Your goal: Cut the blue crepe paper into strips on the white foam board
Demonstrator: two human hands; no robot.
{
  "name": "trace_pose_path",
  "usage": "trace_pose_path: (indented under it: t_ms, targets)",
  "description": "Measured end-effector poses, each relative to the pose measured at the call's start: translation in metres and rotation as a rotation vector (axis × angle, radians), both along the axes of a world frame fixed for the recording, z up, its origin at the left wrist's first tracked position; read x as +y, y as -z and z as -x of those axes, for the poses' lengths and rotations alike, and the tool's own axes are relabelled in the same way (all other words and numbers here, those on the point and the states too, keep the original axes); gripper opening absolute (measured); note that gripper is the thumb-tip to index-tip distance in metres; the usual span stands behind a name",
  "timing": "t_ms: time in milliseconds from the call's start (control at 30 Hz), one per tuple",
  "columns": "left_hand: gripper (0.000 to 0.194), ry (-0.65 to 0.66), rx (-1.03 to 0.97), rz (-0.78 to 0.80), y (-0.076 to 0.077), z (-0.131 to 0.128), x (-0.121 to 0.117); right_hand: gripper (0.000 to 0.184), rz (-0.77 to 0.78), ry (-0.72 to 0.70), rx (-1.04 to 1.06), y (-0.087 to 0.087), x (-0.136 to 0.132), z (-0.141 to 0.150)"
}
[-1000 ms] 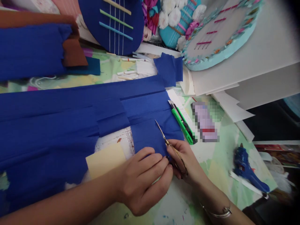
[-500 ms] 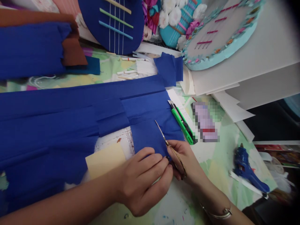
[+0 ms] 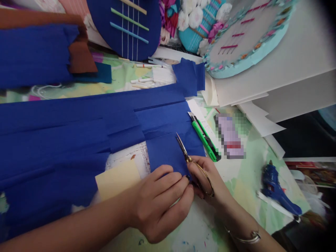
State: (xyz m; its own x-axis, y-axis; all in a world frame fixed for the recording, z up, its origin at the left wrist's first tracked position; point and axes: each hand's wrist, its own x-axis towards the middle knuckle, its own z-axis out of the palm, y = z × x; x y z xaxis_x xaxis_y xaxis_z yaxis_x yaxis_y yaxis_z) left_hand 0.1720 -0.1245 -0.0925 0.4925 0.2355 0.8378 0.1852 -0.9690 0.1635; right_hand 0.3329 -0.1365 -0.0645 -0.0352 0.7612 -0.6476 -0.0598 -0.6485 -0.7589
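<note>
My right hand (image 3: pixel 207 178) holds scissors (image 3: pixel 184 150); left hand's (image 3: pixel 162 203) hold hidden, can't tell. Blue paper (image 3: pixel 65 136) laid out, remaining cuts unclear.

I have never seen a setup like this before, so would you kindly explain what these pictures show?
There is no machine here: these are a person's two bare hands, seen by one camera worn on the head, looking forward and down.

The right hand holds gold-handled scissors, their blades slightly apart. The left hand is curled beside it; whatever its fingertips may pinch is hidden.

Wide pieces of blue crepe paper lie across the paint-marked table, with a pale yellow sheet nearby. To the right are a green utility knife and a blue glue gun. Behind stand decorated shapes resembling stringed instruments.
</note>
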Motion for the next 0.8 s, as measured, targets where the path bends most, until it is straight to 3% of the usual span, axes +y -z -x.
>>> trace_pose_path:
  t_ms: [800]
  targets:
    - [0.027, 0.019, -0.010, 0.016, 0.0002, -0.0006, -0.0001, 0.043, -0.028, -0.041, 0.024, 0.0062, 0.0017, -0.0016]
